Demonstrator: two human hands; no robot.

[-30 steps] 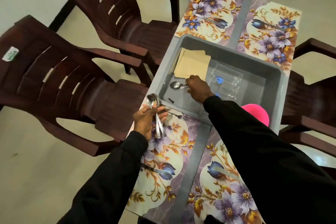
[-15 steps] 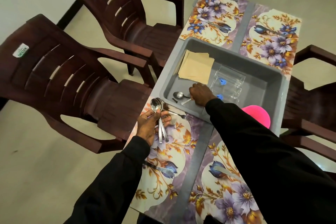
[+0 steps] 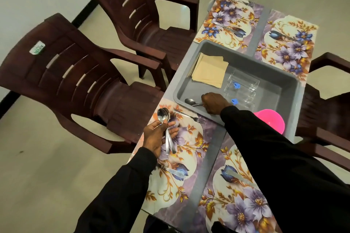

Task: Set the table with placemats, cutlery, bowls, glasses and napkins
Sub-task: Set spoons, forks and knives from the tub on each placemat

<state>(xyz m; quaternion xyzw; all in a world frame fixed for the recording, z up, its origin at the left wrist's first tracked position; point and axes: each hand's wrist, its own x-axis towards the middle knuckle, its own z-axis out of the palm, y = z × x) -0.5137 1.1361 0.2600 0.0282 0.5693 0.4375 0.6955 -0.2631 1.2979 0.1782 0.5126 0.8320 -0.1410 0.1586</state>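
Note:
My left hand point(image 3: 157, 137) holds a bundle of spoons point(image 3: 164, 117) upright over the near-left floral placemat point(image 3: 189, 149). My right hand point(image 3: 215, 103) reaches into the grey tub point(image 3: 280, 79) and grips the handle of a single spoon point(image 3: 190, 102) lying on the tub floor. A fork point(image 3: 191, 117) lies on the near-left placemat beside the tub. Knives point(image 3: 175, 172) rest on the near placemats. Inside the tub are tan napkins point(image 3: 210, 71), clear glasses point(image 3: 242, 85) and a pink bowl point(image 3: 270, 121).
Several floral placemats cover the table, two of them on the far side point(image 3: 287, 47) with cutlery on them. Two dark brown plastic chairs point(image 3: 79, 81) stand to the left of the table and another chair point(image 3: 325, 111) to the right.
My right hand has drawn the single spoon nearer to the tub's front wall. My left hand has kept its hold on the spoon bundle. The camera view has shifted slightly.

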